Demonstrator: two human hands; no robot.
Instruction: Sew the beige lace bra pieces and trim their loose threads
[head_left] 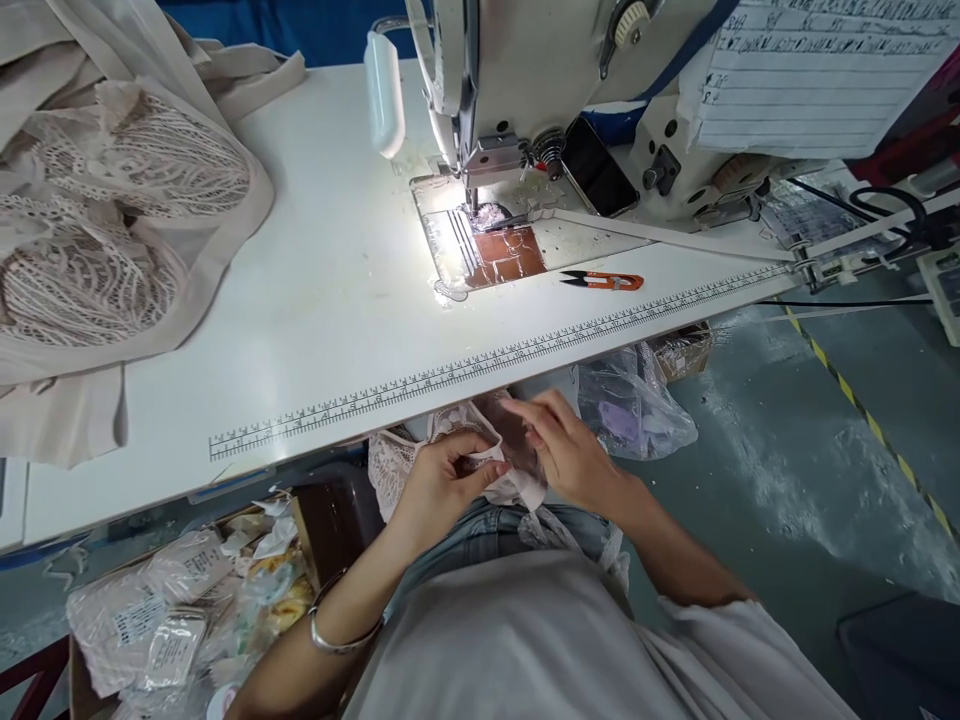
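From the head camera I see the left hand (442, 485) pinched shut on a pale lace piece (394, 462) held over the lap, just below the edge of the white table (300, 300). The right hand (574, 455) rests on the same piece, fingers curled; I cannot tell whether it grips. Orange snips (604, 281) lie on the table near the sewing machine (525, 70), well apart from both hands.

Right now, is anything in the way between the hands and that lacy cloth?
No, nothing visible is in the way. The left hand pinches the lace cloth over the lap. The right hand lies on it, just below the edge of the table.
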